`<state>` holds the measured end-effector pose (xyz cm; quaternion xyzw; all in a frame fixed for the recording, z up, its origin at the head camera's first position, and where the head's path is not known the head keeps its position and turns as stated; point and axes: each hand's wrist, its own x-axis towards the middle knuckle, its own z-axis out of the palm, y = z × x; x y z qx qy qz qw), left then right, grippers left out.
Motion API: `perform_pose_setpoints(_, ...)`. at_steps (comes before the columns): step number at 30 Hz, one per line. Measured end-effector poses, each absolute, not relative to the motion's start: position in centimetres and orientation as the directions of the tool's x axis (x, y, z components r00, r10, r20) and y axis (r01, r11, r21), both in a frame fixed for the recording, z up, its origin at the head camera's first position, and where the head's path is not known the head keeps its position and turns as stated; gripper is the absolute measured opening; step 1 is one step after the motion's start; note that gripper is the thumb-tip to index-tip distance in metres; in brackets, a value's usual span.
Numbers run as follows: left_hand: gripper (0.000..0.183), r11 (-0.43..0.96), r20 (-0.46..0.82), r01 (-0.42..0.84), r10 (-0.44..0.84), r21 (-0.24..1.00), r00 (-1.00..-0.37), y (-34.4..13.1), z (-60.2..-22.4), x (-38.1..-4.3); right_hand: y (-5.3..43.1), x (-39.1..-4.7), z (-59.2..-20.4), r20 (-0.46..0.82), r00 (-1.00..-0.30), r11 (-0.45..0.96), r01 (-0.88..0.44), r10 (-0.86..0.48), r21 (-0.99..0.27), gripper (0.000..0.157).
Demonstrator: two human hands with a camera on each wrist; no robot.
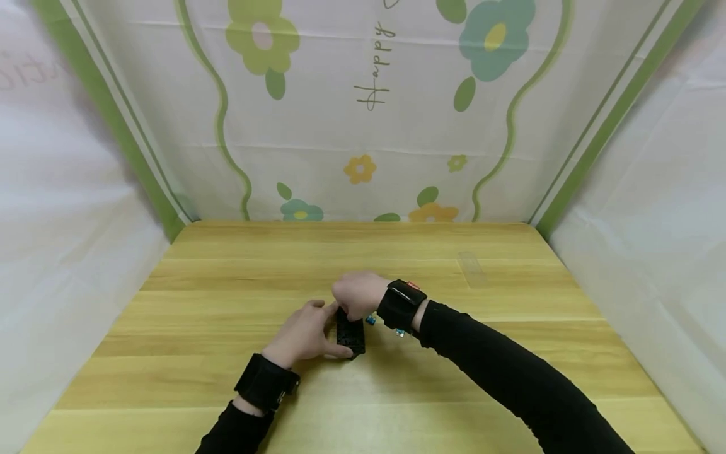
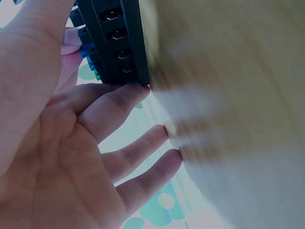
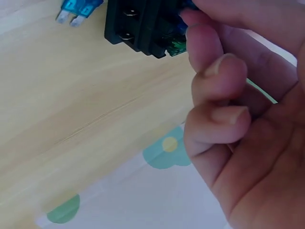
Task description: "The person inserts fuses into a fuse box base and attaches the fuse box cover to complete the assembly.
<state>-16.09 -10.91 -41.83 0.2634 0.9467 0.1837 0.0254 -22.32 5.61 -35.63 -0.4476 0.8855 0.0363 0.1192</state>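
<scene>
A black fuse box (image 1: 351, 340) lies lengthwise on the wooden table. My left hand (image 1: 300, 334) grips it by its ends, the thumb at the near end and the index finger at the far end. In the left wrist view, metal terminals show along the side of the box, and the other left fingers touch the table. My right hand (image 1: 358, 295) is over the far end, its thumb and index finger pinching a blue blade fuse (image 3: 189, 5) mostly hidden by the fingertips. A green fuse (image 3: 176, 46) sits in the box beside it. The remaining right fingers are curled.
Right of the box, a blue blade fuse (image 1: 370, 320) lies on the table, with another blue fuse (image 1: 399, 332) under the right wrist. A strip of clear tape (image 1: 472, 270) is stuck to the tabletop farther back. Flowered cloth (image 1: 317, 126) hangs behind the table.
</scene>
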Motion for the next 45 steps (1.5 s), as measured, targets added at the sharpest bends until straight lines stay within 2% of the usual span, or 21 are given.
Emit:
perform_pose_setpoints(7,0.087,0.786,0.062,0.492,0.508,0.375,-0.859,-11.0,-42.0,-16.2,4.9,-22.1,-35.3,-0.28,-0.546,0.581,-0.812,-0.789,-0.053,0.03)
perform_pose_setpoints(12,0.087,0.776,0.066,0.504,0.521,0.38,-0.851,-11.1,-42.0,-16.1,4.8,-22.5,-35.7,-0.285,-0.528,0.568,-0.819,-0.8,-0.078,0.031)
perform_pose_setpoints(23,0.079,0.751,0.103,0.531,0.538,0.392,-0.837,-11.1,-41.9,-16.2,4.4,-22.5,-35.6,-0.286,-0.495,0.548,-0.824,-0.82,-0.145,0.046)
perform_pose_setpoints(29,0.085,0.768,0.079,0.516,0.529,0.38,-0.845,-11.1,-41.9,-16.2,5.0,-22.6,-35.9,-0.258,-0.488,0.532,-0.835,-0.834,-0.142,0.043)
perform_pose_setpoints(37,0.098,0.788,0.051,0.492,0.512,0.37,-0.858,-11.2,-42.1,-16.1,5.6,-23.3,-36.4,-0.302,-0.489,0.55,-0.818,-0.818,-0.166,0.025)
perform_pose_setpoints(41,0.097,0.779,0.067,0.508,0.522,0.367,-0.85,-11.2,-42.1,-16.3,5.6,-23.6,-36.6,-0.285,-0.477,0.535,-0.825,-0.831,-0.18,0.03)
perform_pose_setpoints(45,0.084,0.76,0.092,0.525,0.534,0.384,-0.84,-11.3,-42.2,-16.5,5.1,-23.0,-36.4,-0.251,-0.496,0.533,-0.839,-0.831,-0.108,0.035)
